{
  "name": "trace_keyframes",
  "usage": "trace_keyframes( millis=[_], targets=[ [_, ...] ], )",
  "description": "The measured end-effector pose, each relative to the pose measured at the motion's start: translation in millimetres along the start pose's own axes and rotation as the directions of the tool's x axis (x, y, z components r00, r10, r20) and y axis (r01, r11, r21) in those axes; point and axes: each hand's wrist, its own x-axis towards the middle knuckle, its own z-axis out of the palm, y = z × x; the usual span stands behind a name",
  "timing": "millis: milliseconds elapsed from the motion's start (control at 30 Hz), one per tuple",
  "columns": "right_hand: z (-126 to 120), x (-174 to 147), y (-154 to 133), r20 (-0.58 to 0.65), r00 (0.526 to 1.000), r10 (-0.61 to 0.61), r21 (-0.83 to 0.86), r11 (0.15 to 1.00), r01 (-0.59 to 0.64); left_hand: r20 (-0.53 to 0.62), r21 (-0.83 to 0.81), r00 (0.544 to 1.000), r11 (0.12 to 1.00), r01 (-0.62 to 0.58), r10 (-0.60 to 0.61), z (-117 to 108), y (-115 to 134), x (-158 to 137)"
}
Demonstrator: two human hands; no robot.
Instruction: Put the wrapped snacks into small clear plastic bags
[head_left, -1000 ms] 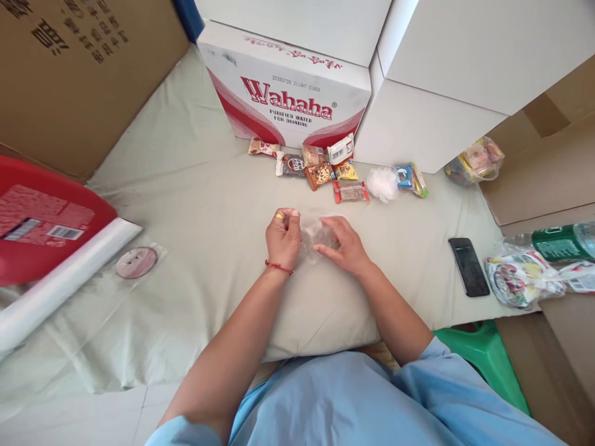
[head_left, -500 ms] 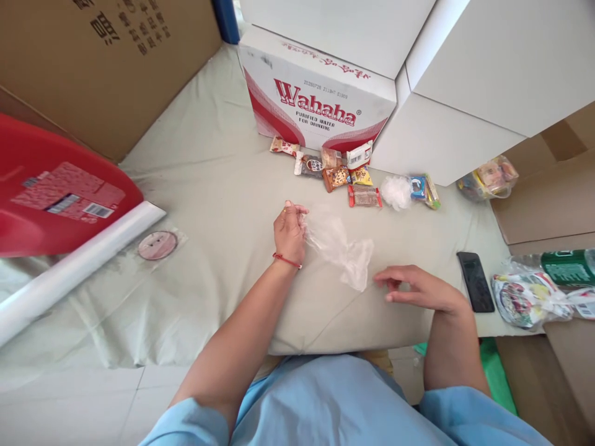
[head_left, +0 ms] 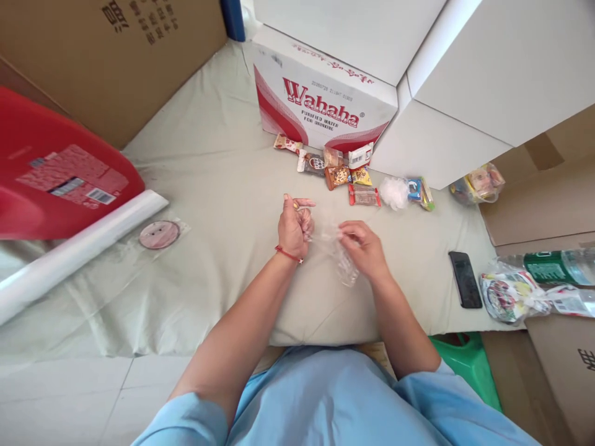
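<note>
A thin, clear plastic bag is stretched between my two hands above the cloth-covered table. My left hand has its fingers curled round one end, with the index finger pointing out to the right. At the bag's other side my right hand pinches the film between thumb and fingertips. The loose part of the bag hangs crumpled toward me. Beyond the hands lie several small wrapped snacks, among them a red-ended packet and a brown cookie packet. A white crumpled plastic bundle sits to their right.
A Wahaha water carton stands behind the snacks, beside white boxes. At left are a red container and a white roll. A phone, a bagged item and a green-labelled bottle lie at right.
My right hand has moved left from beside the bag and taken hold of it. The bag is now gathered closer between both hands. My left hand keeps its grip.
</note>
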Motion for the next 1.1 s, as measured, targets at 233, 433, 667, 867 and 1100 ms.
trace_keyframes(
  millis=[233, 433, 667, 867, 1100],
  targets=[
    [-75.6, -9.4, -6.3, -0.085, 0.904, 0.42, 0.512, 0.796, -0.322, 0.028, -0.038, 0.999, 0.999, 0.03, -0.029, -8.0, 16.7, 13.6],
    [-66.0, -38.8, 7.0, -0.206, 0.87, 0.449, 0.68, 0.705, -0.203, -0.268, 0.197, 0.941, 0.968, -0.158, 0.208, -7.4, 9.7, -6.8],
    [-54.0, -55.7, -0.6, -0.189, 0.939, 0.289, 0.671, 0.736, -0.092, -0.092, 0.465, 0.95, 0.831, 0.305, -0.297, -2.2, 18.0, -60.6],
    [-48.5, -60.4, -13.4, -0.073, 0.981, 0.177, 0.682, 0.727, -0.081, 0.113, 0.672, 0.914, 0.708, 0.219, -0.389, 5.6, 8.7, -72.1],
    [-69.1, -62.9, 23.3, -0.114, 0.835, 0.538, 0.822, 0.523, -0.225, -0.1, 0.277, 0.955, 0.914, 0.297, -0.28, -20.1, 13.6, -77.0]
  ],
)
